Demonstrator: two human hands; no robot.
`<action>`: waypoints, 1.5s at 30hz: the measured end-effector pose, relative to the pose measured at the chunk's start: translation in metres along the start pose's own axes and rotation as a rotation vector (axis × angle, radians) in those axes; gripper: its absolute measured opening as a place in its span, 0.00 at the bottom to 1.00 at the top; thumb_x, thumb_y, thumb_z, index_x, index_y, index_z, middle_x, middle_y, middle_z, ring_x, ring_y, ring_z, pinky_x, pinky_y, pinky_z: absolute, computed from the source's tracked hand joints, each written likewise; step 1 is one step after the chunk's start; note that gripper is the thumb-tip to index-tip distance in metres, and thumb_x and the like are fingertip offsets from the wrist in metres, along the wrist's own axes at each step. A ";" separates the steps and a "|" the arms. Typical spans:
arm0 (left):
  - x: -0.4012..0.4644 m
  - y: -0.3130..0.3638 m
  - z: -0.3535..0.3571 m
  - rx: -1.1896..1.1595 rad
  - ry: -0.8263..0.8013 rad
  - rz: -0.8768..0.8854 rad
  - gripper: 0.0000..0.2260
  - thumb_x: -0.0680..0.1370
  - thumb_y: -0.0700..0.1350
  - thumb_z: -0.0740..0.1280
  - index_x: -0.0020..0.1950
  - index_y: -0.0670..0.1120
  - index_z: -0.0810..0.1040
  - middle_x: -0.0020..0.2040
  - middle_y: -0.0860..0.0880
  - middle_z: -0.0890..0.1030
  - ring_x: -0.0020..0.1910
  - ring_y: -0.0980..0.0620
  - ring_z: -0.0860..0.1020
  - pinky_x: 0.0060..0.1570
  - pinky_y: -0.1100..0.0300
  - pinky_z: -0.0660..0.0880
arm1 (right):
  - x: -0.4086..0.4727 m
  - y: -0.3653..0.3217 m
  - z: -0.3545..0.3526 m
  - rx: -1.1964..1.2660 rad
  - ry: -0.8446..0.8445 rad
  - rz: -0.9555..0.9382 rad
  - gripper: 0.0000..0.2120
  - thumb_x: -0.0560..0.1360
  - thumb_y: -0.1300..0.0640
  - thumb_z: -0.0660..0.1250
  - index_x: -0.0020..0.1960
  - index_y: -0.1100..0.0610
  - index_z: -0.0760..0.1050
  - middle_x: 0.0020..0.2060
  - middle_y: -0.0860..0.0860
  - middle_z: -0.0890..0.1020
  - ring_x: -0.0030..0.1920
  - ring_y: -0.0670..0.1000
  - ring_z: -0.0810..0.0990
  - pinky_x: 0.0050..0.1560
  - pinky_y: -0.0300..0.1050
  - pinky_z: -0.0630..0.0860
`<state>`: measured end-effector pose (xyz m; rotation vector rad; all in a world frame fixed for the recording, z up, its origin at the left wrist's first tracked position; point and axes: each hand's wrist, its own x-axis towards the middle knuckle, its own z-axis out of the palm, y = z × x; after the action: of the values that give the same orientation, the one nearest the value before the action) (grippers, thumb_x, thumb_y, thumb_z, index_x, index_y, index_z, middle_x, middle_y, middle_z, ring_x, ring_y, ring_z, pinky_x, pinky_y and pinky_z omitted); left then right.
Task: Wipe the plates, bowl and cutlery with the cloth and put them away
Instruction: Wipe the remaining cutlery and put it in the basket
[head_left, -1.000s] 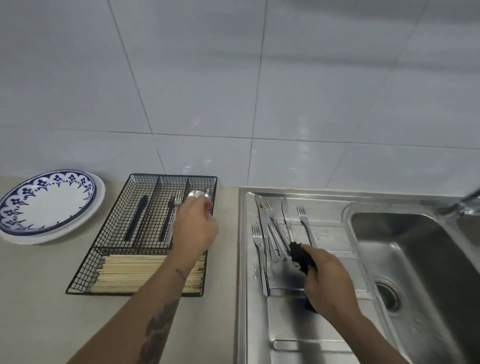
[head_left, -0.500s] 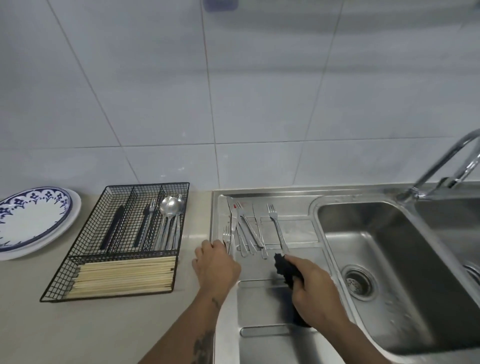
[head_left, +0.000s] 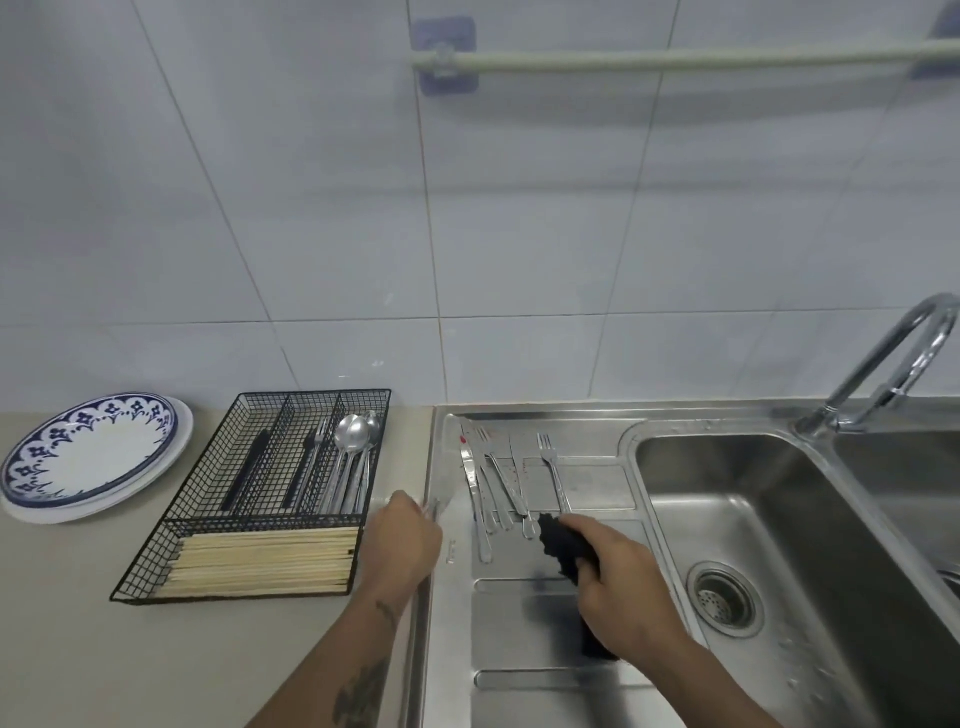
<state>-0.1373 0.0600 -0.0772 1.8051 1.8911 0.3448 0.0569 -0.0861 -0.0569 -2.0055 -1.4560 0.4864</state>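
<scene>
A thin steel fork is pinched by the left hand; the dark crumpled cloth is gripped by the right hand; tines should be wiped fully

The left hand covers the handle of a blurred utensil at centre frame, the right hand hides most of the cloth, and the tap runs off the right edge.

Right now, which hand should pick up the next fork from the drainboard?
Left. The left hand sits beside the leftmost cutlery on the drainboard; the right hand already has its grip on the black cloth.
</scene>
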 end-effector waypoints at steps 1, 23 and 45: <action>-0.004 0.001 -0.006 0.026 0.013 0.047 0.04 0.78 0.45 0.63 0.51 0.47 0.75 0.43 0.50 0.79 0.40 0.51 0.79 0.42 0.54 0.80 | 0.000 -0.006 -0.002 0.012 -0.001 -0.012 0.24 0.74 0.65 0.62 0.63 0.41 0.72 0.49 0.39 0.80 0.50 0.42 0.77 0.51 0.35 0.73; -0.093 0.037 -0.066 0.037 0.133 0.839 0.02 0.77 0.50 0.70 0.45 0.55 0.79 0.42 0.61 0.78 0.44 0.58 0.75 0.45 0.59 0.73 | -0.024 -0.028 -0.024 -0.431 0.346 -0.385 0.27 0.63 0.69 0.65 0.62 0.58 0.77 0.58 0.51 0.80 0.60 0.55 0.76 0.61 0.52 0.75; -0.103 0.036 -0.057 -0.254 -0.399 0.493 0.10 0.80 0.45 0.65 0.42 0.51 0.84 0.34 0.53 0.81 0.34 0.51 0.79 0.39 0.57 0.77 | -0.053 -0.032 -0.015 -0.419 0.365 -0.352 0.27 0.67 0.66 0.57 0.64 0.57 0.75 0.60 0.51 0.79 0.62 0.54 0.75 0.62 0.52 0.74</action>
<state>-0.1358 -0.0290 0.0075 1.9676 1.0748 0.3419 0.0261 -0.1335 -0.0275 -1.9391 -1.7166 -0.3452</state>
